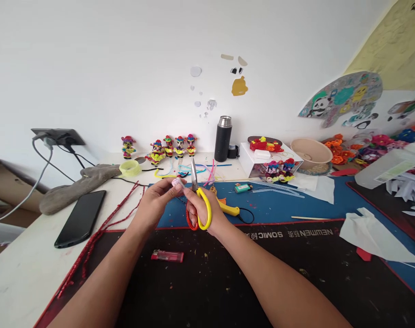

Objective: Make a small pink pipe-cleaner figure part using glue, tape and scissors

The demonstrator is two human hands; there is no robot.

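My left hand (154, 200) pinches a small whitish-pink piece (176, 182) between thumb and fingertips; its exact kind is too small to make out. Close beside it, my right hand (209, 207) has scissors (194, 175) hooked on it, one handle loop yellow and the other red. The blades point up toward the wall and look closed. Fingertips of my right hand reach to the whitish piece, and I cannot tell whether they touch it. Behind my right hand a yellow glue gun (230, 209) lies on the blue mat, partly hidden.
A pink lighter (167, 256) lies on the black mat (194, 291). To the left are a phone (80, 218) and red twisted stems (101, 230). Several small figures (157, 152), a black flask (223, 141) and a white box (271, 161) stand along the wall.
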